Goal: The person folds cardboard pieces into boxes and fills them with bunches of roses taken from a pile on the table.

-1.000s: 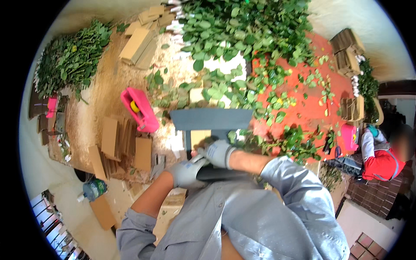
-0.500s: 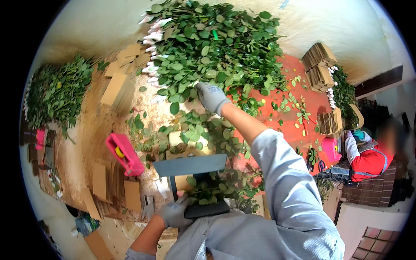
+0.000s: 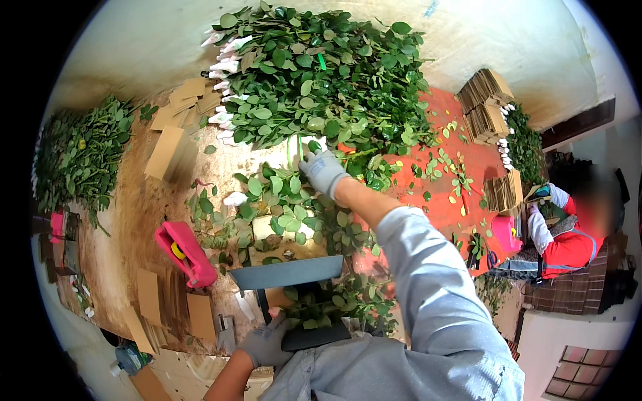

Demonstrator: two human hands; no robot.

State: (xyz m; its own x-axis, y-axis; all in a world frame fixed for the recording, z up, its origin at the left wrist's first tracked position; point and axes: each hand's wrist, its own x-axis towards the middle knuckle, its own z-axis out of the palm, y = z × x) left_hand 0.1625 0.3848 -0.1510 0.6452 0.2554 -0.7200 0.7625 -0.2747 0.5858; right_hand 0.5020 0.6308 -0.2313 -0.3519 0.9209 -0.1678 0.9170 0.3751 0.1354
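Note:
My right hand (image 3: 323,170), in a grey glove, is closed around leafy stems at the near edge of a large pile of long-stemmed roses (image 3: 334,83). Left of it, a single rose with a white-wrapped bud (image 3: 235,198) lies apart from the pile, its leaves reaching toward my fingers. My left hand (image 3: 265,344), also gloved, is curled at the left end of a dark padded holder (image 3: 315,337), close to a pink bud (image 3: 274,312). What its fingers grip is hidden. Leafy stems (image 3: 334,304) lie in the holder, below a grey plate (image 3: 287,272).
A pink tape dispenser (image 3: 186,254) stands left of the holder, near cardboard sheets (image 3: 160,297). More cardboard (image 3: 167,152) and another stem pile (image 3: 87,157) lie further left. Loose leaves litter the red tabletop (image 3: 441,194). At right, a person in a red vest (image 3: 568,250) works with cardboard.
My right hand has drawn back from the pile toward me, and a white-wrapped rose now lies apart below it. The left hand stays by the holder. The other person's hands have risen.

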